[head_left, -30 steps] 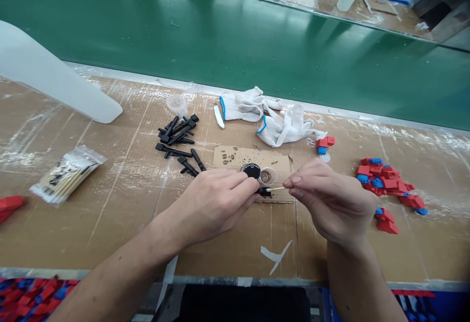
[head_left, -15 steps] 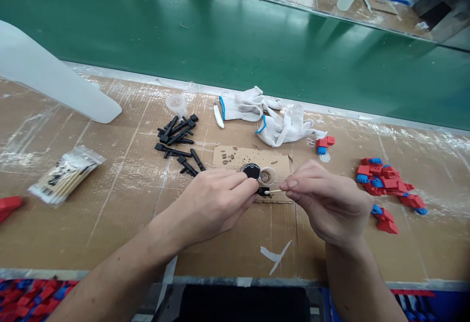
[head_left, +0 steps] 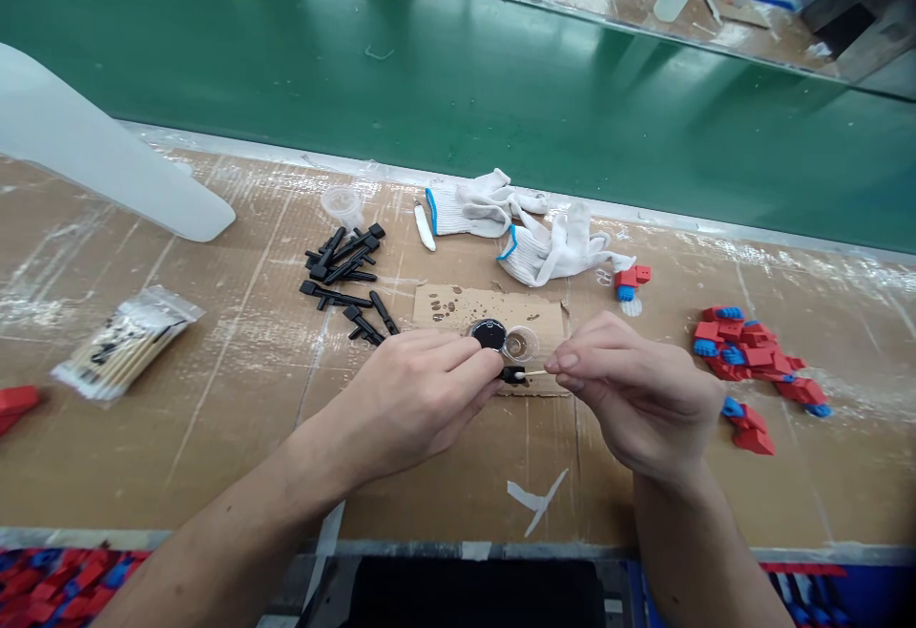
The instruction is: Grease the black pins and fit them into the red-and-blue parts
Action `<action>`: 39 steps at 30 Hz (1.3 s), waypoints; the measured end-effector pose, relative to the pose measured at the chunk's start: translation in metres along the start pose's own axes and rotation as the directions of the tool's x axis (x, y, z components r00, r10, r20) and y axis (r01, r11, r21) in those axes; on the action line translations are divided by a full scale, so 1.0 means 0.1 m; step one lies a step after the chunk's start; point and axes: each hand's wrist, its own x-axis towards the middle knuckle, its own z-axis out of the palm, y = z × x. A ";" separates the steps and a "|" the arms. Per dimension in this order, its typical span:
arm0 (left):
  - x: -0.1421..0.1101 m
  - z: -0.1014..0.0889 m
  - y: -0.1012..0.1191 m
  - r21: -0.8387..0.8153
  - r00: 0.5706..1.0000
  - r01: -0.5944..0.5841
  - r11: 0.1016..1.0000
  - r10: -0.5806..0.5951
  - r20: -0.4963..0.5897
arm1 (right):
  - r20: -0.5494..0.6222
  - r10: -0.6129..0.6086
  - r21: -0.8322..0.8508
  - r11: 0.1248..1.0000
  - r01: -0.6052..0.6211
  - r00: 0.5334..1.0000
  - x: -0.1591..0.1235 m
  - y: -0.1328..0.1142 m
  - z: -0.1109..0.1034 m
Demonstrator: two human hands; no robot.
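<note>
Closed over a small black plastic part (head_left: pixel 510 375), my left hand (head_left: pixel 429 389) hides most of it; only one end sticks out past the fingers. My right hand (head_left: pixel 636 385) pinches a cotton swab (head_left: pixel 533 374) between thumb and fingertips, its white tip against that end of the part. Just beyond the fingers stand a small cup of black liquid (head_left: pixel 489 334) and a clear cup (head_left: pixel 521 345). Both rest on a stained piece of cardboard (head_left: pixel 540 311). Several black plastic parts (head_left: pixel 343 261) lie in a loose pile to the left.
White gloves (head_left: pixel 551 251) and a white-handled tool (head_left: pixel 425 225) lie at the back. Red and blue parts (head_left: pixel 751 351) are heaped on the right. A bag of swabs (head_left: pixel 129 342) lies left, below a long white panel (head_left: pixel 107 151). Behind runs a green surface (head_left: pixel 458 84); a person's hands show beyond.
My two hands stay almost where they were, with the swab tip still at the black part. Across the green surface, a person's hands have come into view.
</note>
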 end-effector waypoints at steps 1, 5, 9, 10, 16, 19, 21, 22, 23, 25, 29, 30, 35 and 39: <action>0.00 0.00 0.00 -0.003 1.000 0.002 1.000 -0.002 0.001 | 0.003 -0.002 0.001 1.000 0.002 1.000 0.00 0.00 0.00; 0.01 0.00 0.01 0.006 1.000 0.007 1.000 -0.007 -0.014 | -0.018 -0.007 -0.058 0.998 0.006 1.000 -0.01 -0.01 0.01; 0.01 0.01 0.00 0.012 1.000 0.005 1.000 -0.005 -0.027 | -0.010 -0.023 -0.075 0.997 0.022 1.000 0.00 -0.01 -0.01; 0.01 0.01 0.00 0.009 1.000 0.004 1.000 -0.004 -0.025 | 0.002 -0.019 -0.067 0.998 0.019 1.000 0.00 -0.01 -0.01; 0.00 0.00 0.00 -0.002 1.000 0.003 1.000 -0.003 -0.016 | 0.010 -0.027 -0.030 0.999 0.027 1.000 0.00 -0.01 0.00; -0.01 -0.01 0.00 0.036 1.000 0.009 0.999 -0.008 -0.025 | 0.023 -0.036 -0.088 0.995 0.038 0.999 0.00 -0.01 -0.01; -0.01 0.00 0.00 0.068 1.000 0.006 0.998 -0.005 -0.020 | 0.055 -0.028 -0.085 0.996 0.032 0.998 0.01 -0.02 -0.01; -0.01 0.01 0.00 0.078 1.000 0.000 0.997 0.001 -0.018 | 0.065 -0.025 -0.069 0.997 0.029 0.998 0.01 -0.02 -0.01; -0.01 0.01 0.01 0.082 1.000 -0.007 0.997 0.008 -0.016 | 0.062 -0.028 -0.053 0.998 0.031 0.998 0.01 -0.02 0.00; -0.01 0.02 0.02 0.077 1.000 -0.022 0.997 0.024 -0.018 | 0.035 -0.042 -0.046 0.998 0.044 0.998 0.00 -0.02 0.03; 0.00 0.00 0.05 0.038 0.998 -0.037 0.999 0.039 -0.054 | -0.027 -0.042 -0.007 0.999 0.042 0.999 -0.01 -0.01 0.00; 0.00 0.00 0.06 0.025 0.997 -0.037 0.999 0.038 -0.066 | -0.058 -0.032 0.025 0.999 0.033 0.998 -0.01 -0.01 -0.04; -0.01 -0.05 0.07 -0.025 0.989 -0.042 0.999 0.038 -0.143 | -0.283 0.062 0.046 0.998 -0.052 0.957 -0.02 0.06 -0.22; -0.02 -0.07 0.05 -0.046 0.978 -0.072 0.996 0.062 -0.198 | -0.008 0.135 -0.114 0.984 -0.135 0.991 -0.03 0.16 -0.22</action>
